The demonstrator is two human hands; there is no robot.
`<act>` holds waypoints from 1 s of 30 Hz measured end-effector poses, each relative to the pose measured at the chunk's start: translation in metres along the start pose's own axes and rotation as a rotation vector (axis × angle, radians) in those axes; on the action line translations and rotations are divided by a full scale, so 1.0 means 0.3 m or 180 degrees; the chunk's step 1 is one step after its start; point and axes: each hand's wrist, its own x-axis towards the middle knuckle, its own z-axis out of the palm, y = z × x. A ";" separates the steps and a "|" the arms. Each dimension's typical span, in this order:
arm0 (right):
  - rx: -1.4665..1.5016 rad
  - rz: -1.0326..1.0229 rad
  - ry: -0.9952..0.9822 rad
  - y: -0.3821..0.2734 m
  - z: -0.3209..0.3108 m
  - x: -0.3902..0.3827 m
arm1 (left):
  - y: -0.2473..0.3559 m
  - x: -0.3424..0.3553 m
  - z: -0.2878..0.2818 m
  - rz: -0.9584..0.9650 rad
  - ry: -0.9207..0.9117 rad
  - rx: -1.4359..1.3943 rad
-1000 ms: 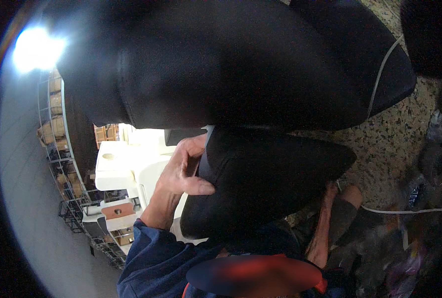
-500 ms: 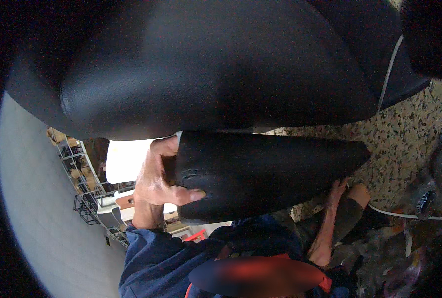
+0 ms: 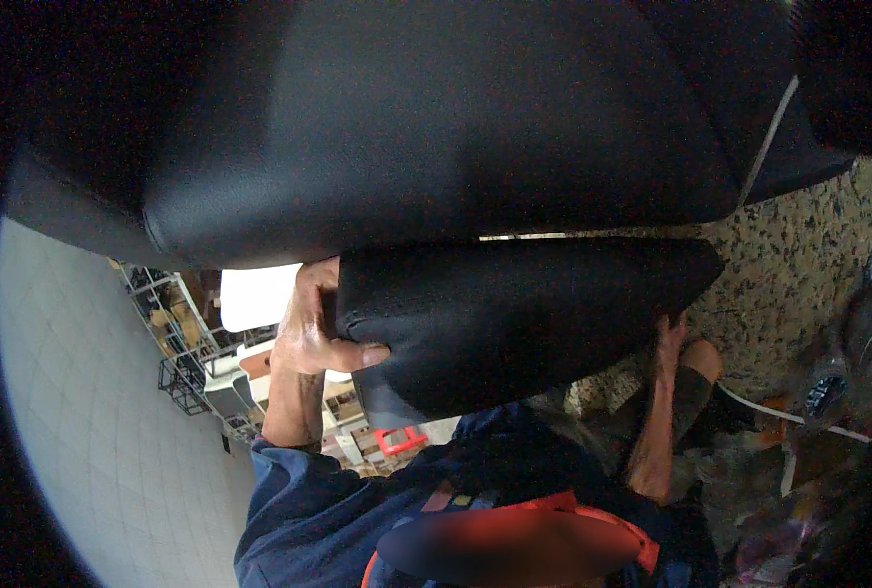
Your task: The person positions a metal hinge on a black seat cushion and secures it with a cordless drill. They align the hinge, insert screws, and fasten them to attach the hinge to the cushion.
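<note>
A long black leather-like padded panel [image 3: 514, 314] stretches across the middle, tapering to a blunt point at its right end. My left hand [image 3: 316, 328] is closed on its wide left end, with the thumb pressed on the near face and the fingers partly hidden behind. At the lower edge near the narrow end, my right hand [image 3: 669, 338] grips the panel; some of its fingers are out of sight. Just above lies a large black upholstered piece [image 3: 436, 147] with smooth rounded sides, and a thin slit of light shows between the two.
Speckled floor [image 3: 789, 255] shows at the right, with a pale cord or strip [image 3: 774, 132] against the black upholstery. Metal racks [image 3: 176, 323], a white panel [image 3: 257, 297] and a red stool-like object [image 3: 398, 441] stand at the left. Dark clutter [image 3: 828, 392] lies lower right.
The padded panel has shifted slightly up and left, with both hands moving along with it. More of the red object below it now shows.
</note>
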 end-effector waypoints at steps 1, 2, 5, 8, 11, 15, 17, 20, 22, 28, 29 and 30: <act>0.0284 -0.0024 -0.0138 -0.003 -0.004 0.003 | -0.002 0.000 -0.005 -0.0010 0.0074 0.0041; 0.0575 -0.0037 -0.0282 -0.004 -0.005 0.008 | -0.006 -0.005 -0.003 0.0091 0.0270 -0.0055; 0.0619 -0.0354 -0.0367 -0.003 -0.001 0.022 | 0.002 -0.010 -0.034 -0.0099 -0.0280 0.0423; 0.1241 -0.0247 -0.0688 -0.002 -0.004 0.037 | -0.015 -0.023 -0.055 0.0018 0.0041 0.0582; 0.1357 -0.0036 -0.0922 -0.020 0.000 0.052 | -0.044 -0.036 -0.080 -0.0053 0.0038 0.0777; 0.1250 0.0132 -0.0645 -0.086 0.036 0.057 | -0.085 -0.049 -0.101 0.0490 0.0055 0.1422; 0.1543 0.0215 -0.0491 -0.128 0.059 0.054 | -0.098 -0.053 -0.092 0.0433 0.0154 0.1343; 0.1766 0.0208 -0.0619 -0.182 0.063 0.051 | -0.110 -0.046 -0.062 0.0808 0.0592 0.0767; 0.1768 0.0095 -0.0810 -0.206 0.061 0.045 | -0.096 -0.024 -0.078 0.0890 0.0112 0.0782; 0.2369 -0.0072 -0.1090 -0.245 0.098 0.030 | -0.120 0.007 -0.161 0.1369 -0.0861 0.1192; 0.2514 0.0034 -0.1216 -0.242 0.102 0.032 | -0.131 0.001 -0.167 0.1450 -0.0758 0.1164; 0.2563 0.0339 -0.1193 -0.237 0.114 0.036 | -0.150 -0.008 -0.162 0.1577 -0.0491 0.1201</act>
